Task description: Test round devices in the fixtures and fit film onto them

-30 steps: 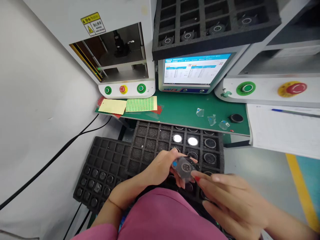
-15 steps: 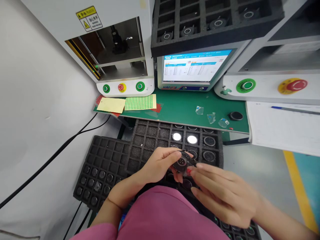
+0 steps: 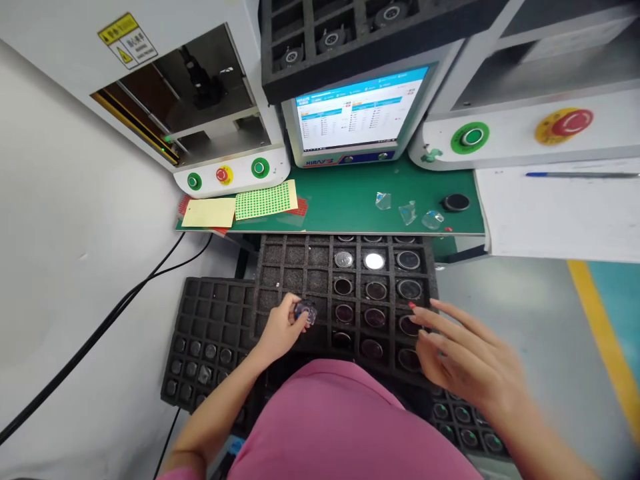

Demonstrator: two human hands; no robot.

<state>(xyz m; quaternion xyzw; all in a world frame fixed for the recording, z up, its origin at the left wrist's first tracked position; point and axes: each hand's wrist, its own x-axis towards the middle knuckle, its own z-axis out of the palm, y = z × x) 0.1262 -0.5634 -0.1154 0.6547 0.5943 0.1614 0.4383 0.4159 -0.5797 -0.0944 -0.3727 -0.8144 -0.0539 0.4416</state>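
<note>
My left hand (image 3: pixel 281 328) is closed around the edge of a small round watch body (image 3: pixel 306 312), dark with a pale ring on its upturned face. It holds this just above the left part of a black foam tray (image 3: pixel 295 280). My fingers cover part of the watch body. Over the tray's right edge hovers my right hand (image 3: pixel 465 353), fingers stretched and apart. A small red piece (image 3: pixel 411 305) shows at one fingertip; whether it is a sticker I cannot tell. Beneath that hand sit round watch bodies (image 3: pixel 376 291) in the tray's compartments.
Clear film scraps (image 3: pixel 407 213) and a black round part (image 3: pixel 456 203) lie on the green bench (image 3: pixel 340 200). A sheet of green dots (image 3: pixel 267 200) is at its left. Behind stand a monitor (image 3: pixel 350 120) and a press (image 3: pixel 230 157). Another foam tray (image 3: pixel 193 300) sits lower left.
My left hand has moved left and away from me with the watch body. My right hand has separated from it and moved right, its fingers spreading. The camera view has shifted.
</note>
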